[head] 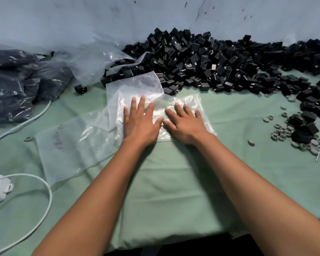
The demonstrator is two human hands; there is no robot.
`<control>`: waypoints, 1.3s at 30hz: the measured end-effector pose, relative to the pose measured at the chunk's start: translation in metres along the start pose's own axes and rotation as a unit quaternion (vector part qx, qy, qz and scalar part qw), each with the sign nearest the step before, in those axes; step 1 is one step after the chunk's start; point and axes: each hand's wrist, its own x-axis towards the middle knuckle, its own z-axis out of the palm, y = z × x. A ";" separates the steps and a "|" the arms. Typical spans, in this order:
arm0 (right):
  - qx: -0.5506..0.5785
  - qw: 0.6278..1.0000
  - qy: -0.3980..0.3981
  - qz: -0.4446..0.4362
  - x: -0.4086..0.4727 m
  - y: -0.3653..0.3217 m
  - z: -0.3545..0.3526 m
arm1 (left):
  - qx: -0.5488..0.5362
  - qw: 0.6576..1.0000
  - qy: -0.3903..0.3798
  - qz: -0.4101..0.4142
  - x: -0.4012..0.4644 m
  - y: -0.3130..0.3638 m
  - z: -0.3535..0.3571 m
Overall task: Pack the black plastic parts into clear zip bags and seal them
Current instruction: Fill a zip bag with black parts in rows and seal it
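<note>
A stack of clear zip bags (137,89) lies flat on the green cloth (174,182) at the centre of the frame. The left hand (139,121) and right hand (186,124) both press down on it, palms flat, fingers straight and slightly spread, thumbs almost touching. Just above, the heap of black plastic parts (211,58) fills the upper right. Filled bags (22,80), probably of the same parts, sit at the upper left. Grey rings (283,133) lie at the right edge.
</note>
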 end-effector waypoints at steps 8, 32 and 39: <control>-0.011 1.000 0.007 -0.013 -0.013 -0.002 0.020 | 0.018 0.997 0.042 -0.068 -0.002 -0.008 -0.002; 0.094 0.952 0.292 0.021 0.066 0.018 -0.028 | 0.003 1.000 -0.017 -0.024 0.021 -0.014 0.023; 0.364 0.861 0.327 0.140 -0.004 0.067 -0.013 | -0.133 0.978 0.154 0.051 0.014 0.034 0.008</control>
